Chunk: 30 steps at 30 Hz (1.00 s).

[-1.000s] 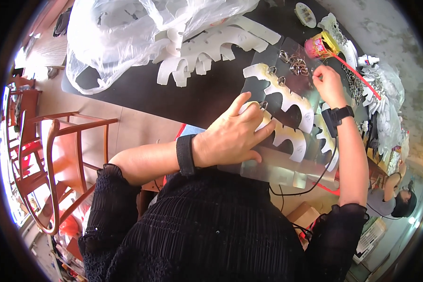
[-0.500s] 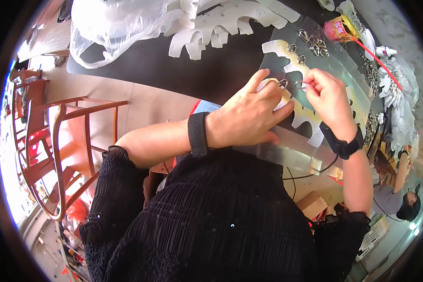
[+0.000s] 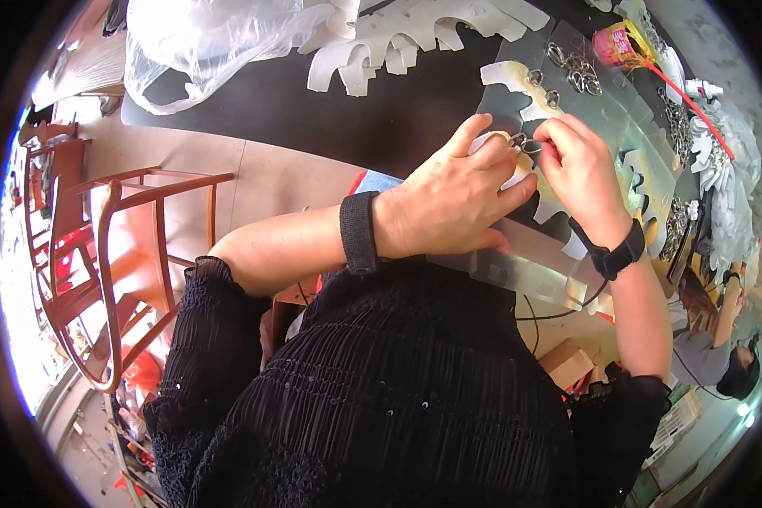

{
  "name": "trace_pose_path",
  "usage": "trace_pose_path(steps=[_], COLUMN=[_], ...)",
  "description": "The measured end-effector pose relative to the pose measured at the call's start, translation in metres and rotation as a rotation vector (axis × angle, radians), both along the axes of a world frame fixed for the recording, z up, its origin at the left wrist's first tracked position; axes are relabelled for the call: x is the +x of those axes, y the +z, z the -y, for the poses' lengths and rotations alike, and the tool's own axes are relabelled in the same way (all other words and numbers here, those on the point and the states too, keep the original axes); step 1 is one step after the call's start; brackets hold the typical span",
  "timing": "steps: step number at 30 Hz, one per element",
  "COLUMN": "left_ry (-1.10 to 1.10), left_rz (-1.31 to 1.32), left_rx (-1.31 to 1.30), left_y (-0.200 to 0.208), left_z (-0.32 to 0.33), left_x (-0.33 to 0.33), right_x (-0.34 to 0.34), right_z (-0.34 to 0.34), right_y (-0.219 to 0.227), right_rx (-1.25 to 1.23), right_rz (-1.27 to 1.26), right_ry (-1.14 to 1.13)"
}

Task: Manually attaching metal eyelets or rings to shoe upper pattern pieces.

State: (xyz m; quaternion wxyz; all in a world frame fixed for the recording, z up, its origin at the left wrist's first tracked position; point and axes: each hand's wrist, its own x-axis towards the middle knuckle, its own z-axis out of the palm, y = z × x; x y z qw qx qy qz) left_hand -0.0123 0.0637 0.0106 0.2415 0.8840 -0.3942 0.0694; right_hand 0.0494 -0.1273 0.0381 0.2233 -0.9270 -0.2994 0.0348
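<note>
My left hand (image 3: 449,190) reaches in from the left with its outer fingers spread. Its bent middle fingers close at a small metal ring (image 3: 518,139) above a white, yellow-stained cut-out strip (image 3: 508,74). My right hand (image 3: 586,173) pinches a thin metal ring (image 3: 532,147) between thumb and fingers, right against the left one's ring; whether the two are linked cannot be made out. Two more metal rings sit on the strip beyond my hands. The left fingertips partly hide the strip, and so does the right hand. Each wrist wears a black band.
Loose metal rings (image 3: 574,69) lie on a clear sheet beyond my right hand. A pink and yellow tub (image 3: 616,46) with a red stick is behind them. White scalloped strips (image 3: 415,34) and a plastic bag (image 3: 203,51) cover the far table. A wooden chair (image 3: 114,254) stands left.
My right hand has moved slightly left and up, bringing its ring from a small gap away to the ring at my left fingers. My left hand has barely shifted.
</note>
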Motion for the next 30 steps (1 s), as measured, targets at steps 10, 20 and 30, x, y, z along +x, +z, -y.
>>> trace_pose_path(steps=[10,20,30], left_ry=[-0.023,-0.143,-0.237], left_rz=[-0.037,-0.128,-0.132], left_rx=[-0.060,-0.120,0.001], left_y=[0.000,0.004,-0.002], left_z=[-0.003,-0.002,0.007], left_x=[-0.001,-0.010,-0.016], right_x=[0.004,0.003,-0.002], right_z=[0.000,-0.001,0.017], right_y=[-0.003,0.000,0.014], right_rx=[-0.006,0.003,0.067], right_rz=[0.015,0.020,-0.249], right_ry=[0.012,-0.003,-0.116])
